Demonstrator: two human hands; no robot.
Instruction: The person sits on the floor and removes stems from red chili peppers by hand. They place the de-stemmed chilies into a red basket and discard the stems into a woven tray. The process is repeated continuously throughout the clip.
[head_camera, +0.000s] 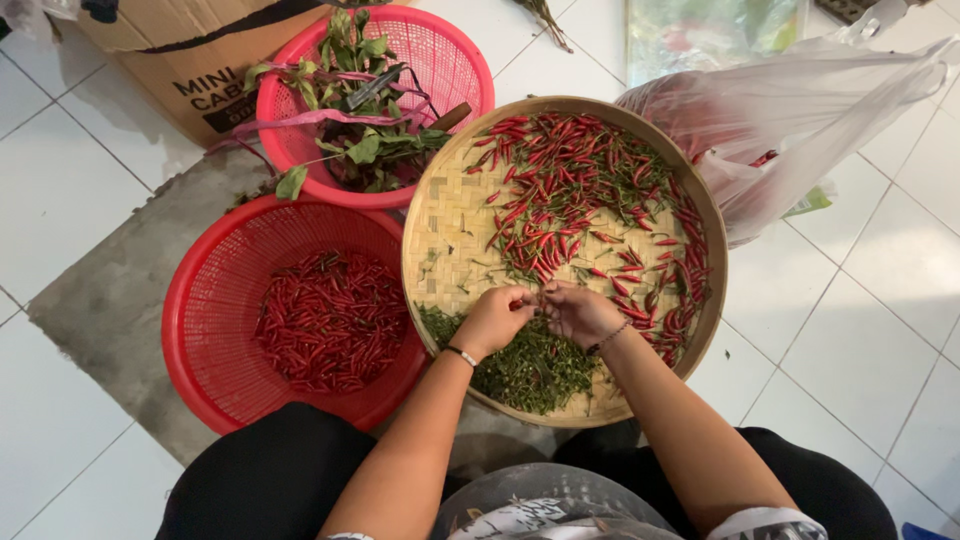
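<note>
**Fingers pinch a chili over the woven tray**

Fingers (528, 300) of both hands meet at one small red chili (541, 292), each side pinching it. Left hand (493, 320) and right hand (580, 314) hover just above the round bamboo tray (440, 215), which sits on the tiled floor (60, 200). Loose red chilies (570, 175) cover the tray's far half; a heap of green stems (530, 368) lies under the wrists. Beside the tray, a red basket (205, 300) holds stemmed chilies (330, 318); a pink basket (450, 60) holds leafy stalks (365, 130).
</note>
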